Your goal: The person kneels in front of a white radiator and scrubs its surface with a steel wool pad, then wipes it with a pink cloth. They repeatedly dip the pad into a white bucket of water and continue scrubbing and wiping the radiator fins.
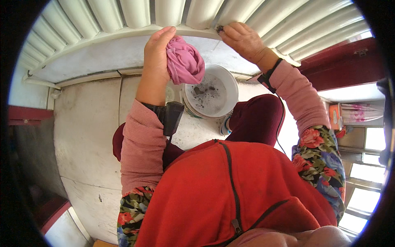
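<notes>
My left hand [157,55] holds a bunched pink cloth [186,61] just above and to the left of a white plastic bucket [230,85]. Greyish water with dark specks and bubbles fills part of the bucket. To the upper right, my right hand [242,38] is at the lower rail of a cream-white radiator [202,15]. Its fingers are closed together around a small dark, fuzzy clump [219,29]; whether this is lint or a scrubber, I cannot tell.
The bucket stands on a pale tiled floor [89,129] between my legs, near the wall under the radiator. A dark red door frame [342,64] is at the right. Black wrist straps with cables sit on both my wrists. An orange container [334,115] is farther right.
</notes>
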Demonstrator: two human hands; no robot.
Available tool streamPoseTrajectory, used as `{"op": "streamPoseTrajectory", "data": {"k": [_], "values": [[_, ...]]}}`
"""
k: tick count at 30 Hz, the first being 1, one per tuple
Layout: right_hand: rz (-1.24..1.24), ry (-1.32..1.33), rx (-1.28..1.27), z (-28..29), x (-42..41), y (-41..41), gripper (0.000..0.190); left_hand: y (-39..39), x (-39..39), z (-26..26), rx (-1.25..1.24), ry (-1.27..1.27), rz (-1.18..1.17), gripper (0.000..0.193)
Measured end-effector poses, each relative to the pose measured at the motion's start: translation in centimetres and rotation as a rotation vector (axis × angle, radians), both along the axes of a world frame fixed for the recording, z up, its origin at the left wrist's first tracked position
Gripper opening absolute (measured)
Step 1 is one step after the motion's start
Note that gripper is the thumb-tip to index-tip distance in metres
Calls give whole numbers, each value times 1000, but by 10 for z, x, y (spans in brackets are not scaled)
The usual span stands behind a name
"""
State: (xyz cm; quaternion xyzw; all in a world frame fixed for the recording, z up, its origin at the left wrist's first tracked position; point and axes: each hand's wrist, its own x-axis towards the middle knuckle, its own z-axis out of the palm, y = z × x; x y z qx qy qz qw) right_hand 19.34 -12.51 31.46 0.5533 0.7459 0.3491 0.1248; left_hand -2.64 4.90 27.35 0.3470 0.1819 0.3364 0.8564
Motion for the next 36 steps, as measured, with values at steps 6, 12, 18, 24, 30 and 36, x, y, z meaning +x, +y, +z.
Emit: {"op": "streamPoseTrajectory", "data": {"k": [6, 12, 18, 24, 30, 36], "values": [[4, -111, 222, 60, 34, -17, 46, -1, -2, -2, 19, 13, -7, 34], [25, -67, -37, 13, 20, -36, 26, 0, 6, -3, -6, -14, -22, 34], [-301, 369, 267, -13, -6, -31, 25, -7, 12, -4, -25, 2, -19, 36], [-217, 810, 424, -46, -26, -20, 28, -10, 24, -16, 31, 40, -12, 32], [-82, 407, 734, 149, -5, -39, 31, -9, 24, -24, 36, 52, -58, 28], [43, 49, 819, 342, 40, -31, 20, -14, 33, -16, 30, 94, -9, 27]]}}
